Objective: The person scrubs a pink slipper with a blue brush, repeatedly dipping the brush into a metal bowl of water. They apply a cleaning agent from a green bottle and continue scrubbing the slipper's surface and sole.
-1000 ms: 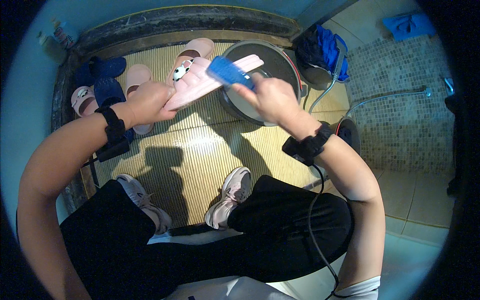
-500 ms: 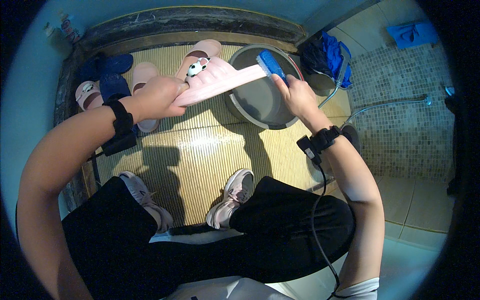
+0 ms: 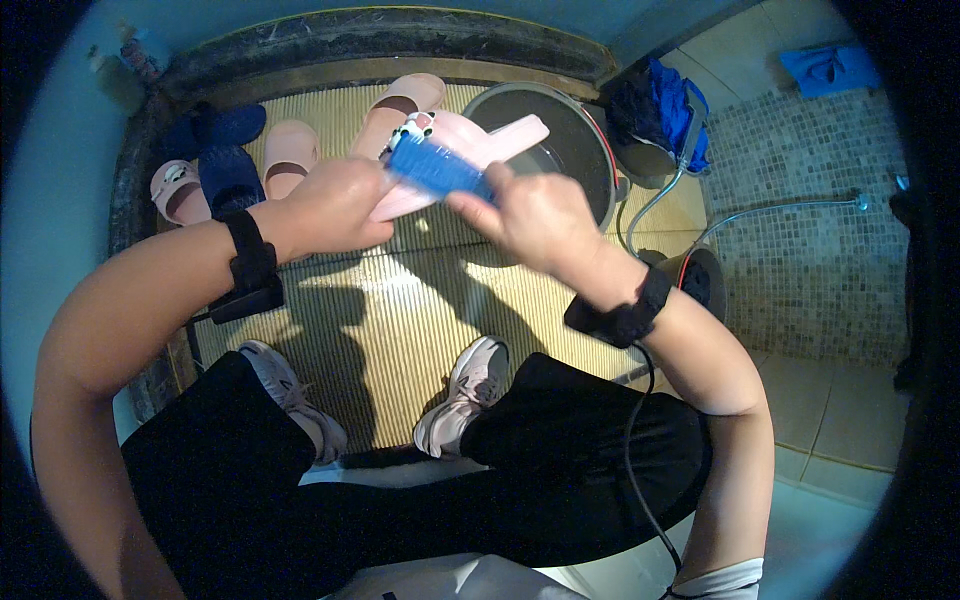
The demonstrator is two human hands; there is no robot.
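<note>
My left hand [image 3: 345, 205] is closed round one end of a pink slipper [image 3: 515, 138], which has a black-and-white animal figure on its strap. The slipper's other end points right, over a round grey basin [image 3: 590, 150] with water in it. My right hand [image 3: 540, 215] grips a blue scrub brush [image 3: 435, 168], slightly smeared by motion. The brush lies across the slipper near the animal figure, close to my left fingers, and hides part of the strap. Its bristles are out of sight.
On the ribbed yellow floor stand pink slippers [image 3: 291, 155] and dark blue slippers [image 3: 230, 175] at the far left. A bucket with blue cloth [image 3: 680, 115] is at the far right, beside a shower hose [image 3: 770, 205]. Another dark bucket [image 3: 695, 280] sits near my right wrist.
The brush has moved left along the slipper, from its far right end to the strap near my left hand. My left hand still holds the slipper, shifted slightly right.
</note>
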